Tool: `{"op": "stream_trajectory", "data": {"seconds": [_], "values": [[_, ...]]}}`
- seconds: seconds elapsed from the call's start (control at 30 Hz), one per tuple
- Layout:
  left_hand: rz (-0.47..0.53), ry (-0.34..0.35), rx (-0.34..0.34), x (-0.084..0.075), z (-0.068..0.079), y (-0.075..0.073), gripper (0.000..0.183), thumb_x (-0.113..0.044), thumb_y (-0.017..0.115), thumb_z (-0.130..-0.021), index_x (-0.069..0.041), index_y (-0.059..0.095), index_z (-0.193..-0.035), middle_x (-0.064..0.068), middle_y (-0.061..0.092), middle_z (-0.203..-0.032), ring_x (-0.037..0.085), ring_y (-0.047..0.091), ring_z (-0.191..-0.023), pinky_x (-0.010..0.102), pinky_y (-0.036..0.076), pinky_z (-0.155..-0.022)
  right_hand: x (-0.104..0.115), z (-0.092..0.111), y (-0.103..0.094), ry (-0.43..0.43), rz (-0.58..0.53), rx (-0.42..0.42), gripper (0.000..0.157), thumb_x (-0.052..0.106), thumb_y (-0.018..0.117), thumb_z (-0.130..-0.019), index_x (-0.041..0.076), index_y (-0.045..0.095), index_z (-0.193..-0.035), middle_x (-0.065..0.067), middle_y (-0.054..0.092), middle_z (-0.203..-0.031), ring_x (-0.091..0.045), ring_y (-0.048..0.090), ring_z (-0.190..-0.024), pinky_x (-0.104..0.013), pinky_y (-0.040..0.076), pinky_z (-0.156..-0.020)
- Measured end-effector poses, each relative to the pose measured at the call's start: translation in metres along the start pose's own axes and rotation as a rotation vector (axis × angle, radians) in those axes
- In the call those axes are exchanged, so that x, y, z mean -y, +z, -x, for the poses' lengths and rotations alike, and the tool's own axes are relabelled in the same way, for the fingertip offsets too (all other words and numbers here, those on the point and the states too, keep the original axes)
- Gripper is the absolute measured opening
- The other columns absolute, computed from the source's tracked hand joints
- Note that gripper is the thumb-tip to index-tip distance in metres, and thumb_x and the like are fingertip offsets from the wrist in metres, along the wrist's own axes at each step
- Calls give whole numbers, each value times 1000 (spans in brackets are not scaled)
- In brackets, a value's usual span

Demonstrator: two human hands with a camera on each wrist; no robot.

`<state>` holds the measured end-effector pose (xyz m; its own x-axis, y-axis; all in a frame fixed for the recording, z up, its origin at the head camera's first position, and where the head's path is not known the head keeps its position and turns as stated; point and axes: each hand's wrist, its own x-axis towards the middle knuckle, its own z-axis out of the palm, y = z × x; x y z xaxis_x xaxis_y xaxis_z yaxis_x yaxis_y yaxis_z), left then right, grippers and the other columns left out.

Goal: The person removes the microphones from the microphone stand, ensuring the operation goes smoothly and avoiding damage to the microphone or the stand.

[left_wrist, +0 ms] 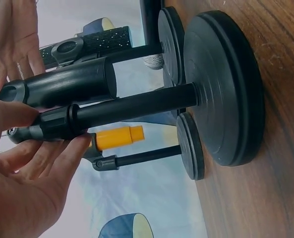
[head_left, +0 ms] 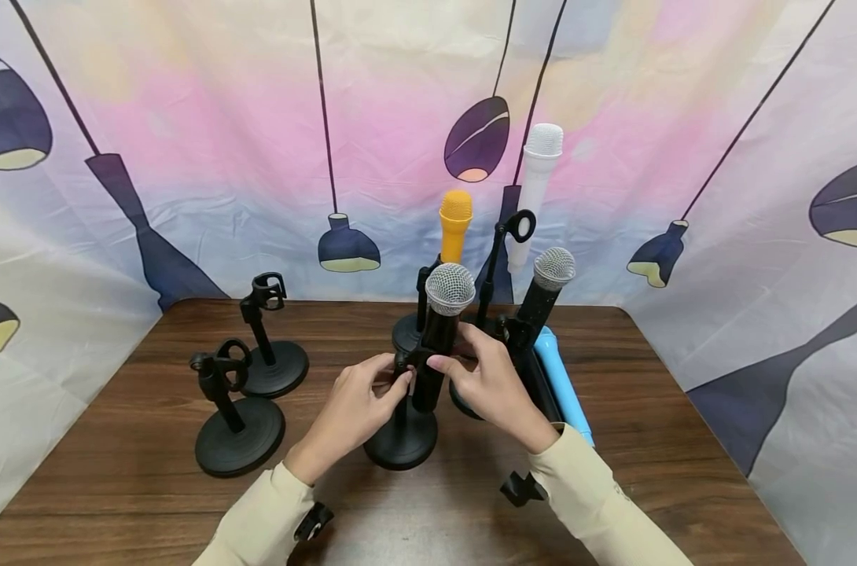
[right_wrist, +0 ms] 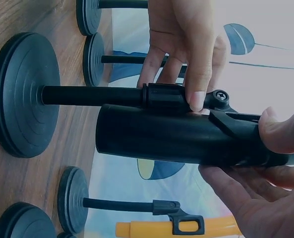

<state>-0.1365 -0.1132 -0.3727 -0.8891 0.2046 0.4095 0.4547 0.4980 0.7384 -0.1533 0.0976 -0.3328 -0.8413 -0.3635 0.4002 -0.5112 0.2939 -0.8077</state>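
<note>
A black microphone point(head_left: 439, 332) with a silver mesh head leans in the clip of a short black stand point(head_left: 402, 442) near the table's middle. My left hand point(head_left: 358, 399) pinches the stand's neck just below the clip joint; the left wrist view shows thumb and fingers around the collar point(left_wrist: 56, 122). On the other side, my right hand point(head_left: 495, 385) holds the microphone's body at the clip, thumb on one side and fingers on the other, as the right wrist view shows. The microphone's lower end point(right_wrist: 137, 131) hangs beside the stand's pole, above the round base point(right_wrist: 28, 94).
Two bare-clipped stands point(head_left: 239, 436) point(head_left: 276, 365) stand at left. Behind my hands are a yellow microphone point(head_left: 455, 224), a white one point(head_left: 538, 177) and a speckled black one point(head_left: 545, 291). A light blue microphone point(head_left: 564, 385) lies at right, and a black clip point(head_left: 520, 489) is by my right sleeve.
</note>
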Motion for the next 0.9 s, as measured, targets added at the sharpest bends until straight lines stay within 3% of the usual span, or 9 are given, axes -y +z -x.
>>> {"op": "stream_trajectory", "data": {"seconds": [0.17,0.33,0.5,0.6,0.77,0.9], "values": [[42,-13,13,1,1,-2,19,-17,67,-101,-13,70,-119,-2,72,-107,12,70,-99,32,58,-82,-1,-3,-2,35,-32,24,45,17,72,-97,5,57,-138,-12,66,-124,-27,68,-110,-35,57,-86],[83,48,-12,1,-2,-4,33,-19,67,-101,-12,63,-133,-2,72,-104,9,69,-94,30,57,-82,-2,-7,-6,66,-67,54,46,19,73,-96,7,57,-138,-11,64,-127,-24,65,-113,-35,57,-89],[84,114,-80,0,-5,-3,31,-22,67,-100,-12,68,-129,0,70,-88,12,63,-72,27,51,-67,-3,-7,-9,64,-92,84,53,18,72,-97,6,51,-144,-14,59,-135,-29,61,-121,-38,53,-97],[90,130,-119,3,-6,-1,28,-19,71,-97,-10,72,-123,0,73,-87,15,65,-70,27,51,-65,-4,-8,-9,43,-106,95,56,16,72,-97,6,48,-146,-15,58,-136,-29,60,-123,-37,51,-100],[94,132,-132,7,-6,0,26,-18,72,-96,-10,74,-121,-3,76,-92,18,68,-70,29,53,-65,-6,-11,-9,-27,-112,100,47,13,71,-98,4,53,-140,-14,61,-127,-27,66,-114,-37,55,-93],[78,128,-112,8,-7,0,27,-21,71,-97,-12,73,-122,-6,75,-92,16,63,-64,30,51,-63,-8,-13,-9,-62,-78,45,37,10,73,-95,3,62,-130,-12,66,-116,-22,70,-101,-40,57,-83]]}}
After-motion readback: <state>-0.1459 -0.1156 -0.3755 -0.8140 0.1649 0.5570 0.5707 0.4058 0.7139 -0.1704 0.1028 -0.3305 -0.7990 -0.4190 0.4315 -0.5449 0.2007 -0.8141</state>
